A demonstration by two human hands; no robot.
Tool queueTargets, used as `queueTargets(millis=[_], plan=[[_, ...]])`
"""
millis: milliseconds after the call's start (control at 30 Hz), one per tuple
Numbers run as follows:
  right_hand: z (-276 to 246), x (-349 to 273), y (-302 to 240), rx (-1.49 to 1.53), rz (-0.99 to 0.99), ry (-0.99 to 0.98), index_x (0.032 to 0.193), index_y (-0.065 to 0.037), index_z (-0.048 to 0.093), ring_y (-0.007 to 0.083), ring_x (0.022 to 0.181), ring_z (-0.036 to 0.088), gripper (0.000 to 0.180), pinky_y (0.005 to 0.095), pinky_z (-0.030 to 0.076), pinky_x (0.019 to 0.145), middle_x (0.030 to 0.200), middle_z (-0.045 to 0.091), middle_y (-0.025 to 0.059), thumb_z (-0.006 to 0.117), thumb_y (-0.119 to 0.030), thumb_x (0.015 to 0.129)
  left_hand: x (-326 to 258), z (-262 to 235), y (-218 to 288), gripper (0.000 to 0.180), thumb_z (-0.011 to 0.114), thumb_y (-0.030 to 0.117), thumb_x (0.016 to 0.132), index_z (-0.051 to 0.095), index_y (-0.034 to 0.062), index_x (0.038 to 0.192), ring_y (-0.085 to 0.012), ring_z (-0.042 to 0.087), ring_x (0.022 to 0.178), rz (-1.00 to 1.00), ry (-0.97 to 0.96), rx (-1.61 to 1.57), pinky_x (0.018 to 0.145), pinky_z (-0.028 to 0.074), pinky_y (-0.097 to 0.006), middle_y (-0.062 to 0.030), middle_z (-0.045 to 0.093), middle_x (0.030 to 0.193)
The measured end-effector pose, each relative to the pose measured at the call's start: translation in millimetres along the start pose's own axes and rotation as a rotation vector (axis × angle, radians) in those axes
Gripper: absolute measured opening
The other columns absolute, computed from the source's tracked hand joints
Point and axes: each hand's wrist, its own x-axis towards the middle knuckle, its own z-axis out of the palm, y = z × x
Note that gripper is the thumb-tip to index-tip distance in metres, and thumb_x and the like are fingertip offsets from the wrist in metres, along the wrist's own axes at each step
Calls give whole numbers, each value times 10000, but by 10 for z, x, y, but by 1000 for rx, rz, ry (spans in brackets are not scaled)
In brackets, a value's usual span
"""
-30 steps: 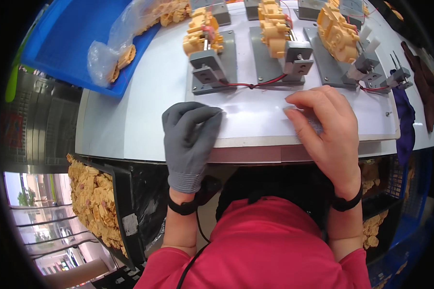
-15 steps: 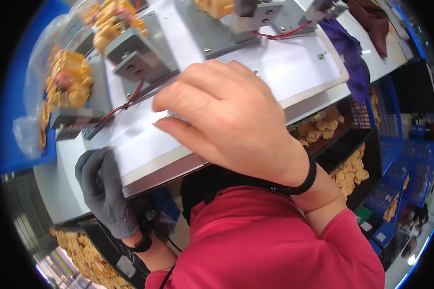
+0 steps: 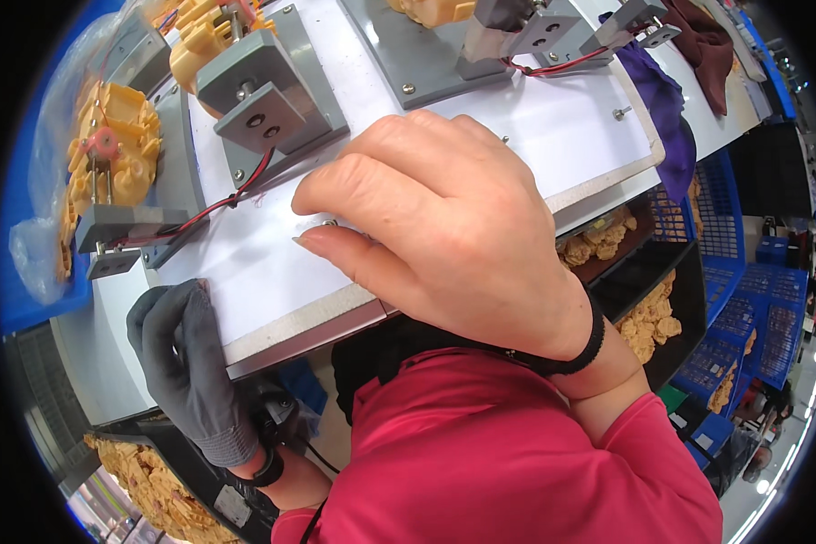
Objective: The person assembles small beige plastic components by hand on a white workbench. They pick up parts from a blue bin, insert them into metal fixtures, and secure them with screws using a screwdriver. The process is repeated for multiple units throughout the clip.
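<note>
The bare right hand (image 3: 440, 227) is hovering over the near part of a white board (image 3: 272, 263), its thumb and forefinger leaving a narrow gap. A small metal piece (image 3: 330, 223) is showing between them; whether the hand is gripping it, I cannot tell. The left hand (image 3: 186, 367), in a grey knitted glove, is staying close to the board's near left corner with fingers curled; whether it is holding anything, I cannot tell.

Just beyond the right hand, to its left, a middle fixture (image 3: 247, 80) is standing on the board: matte grey, with a flat base, an upright block and a smaller plate bearing two dark holes. It is carrying a yellow moulded part (image 3: 197, 53), chunky and cut off by the view's far edge. Farther left, a left fixture (image 3: 129, 222) is supporting a more visible yellow piece (image 3: 131, 136), knobbly and ribbed, with a pink disc (image 3: 106, 142) and slim metal rods on it. Red and black wires (image 3: 254, 181) are linking these two fixtures. A right fixture (image 3: 408, 54) is sitting far of the right hand, its grey base showing a screw at the near corner.

A loose screw (image 3: 620, 114) is lying near the board's right edge. Beyond it, purple cloth (image 3: 662, 104) and brown cloth (image 3: 703, 45) are draping over the tabletop's right side.
</note>
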Motion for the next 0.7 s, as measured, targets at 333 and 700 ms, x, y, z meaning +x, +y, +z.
queueTargets(millis=[333,700], plan=[[8,-17,33,-7,-4,20,865,-115,613,222,774,582,201,362,452,684,779,543,20,752,-173,732,39,26,-4,198,575,104,948,624,-42,1072,-164,536,1027,-12,6,-20,963,391,-295,-80,578,1082],[21,14,46,82,8,68,857,-90,647,253,732,598,63,363,463,668,771,602,47,680,-133,824,13,67,-50,135,673,56,873,662,14,1001,-177,561,1022,-16,83,-206,934,421,-297,-74,567,1091]])
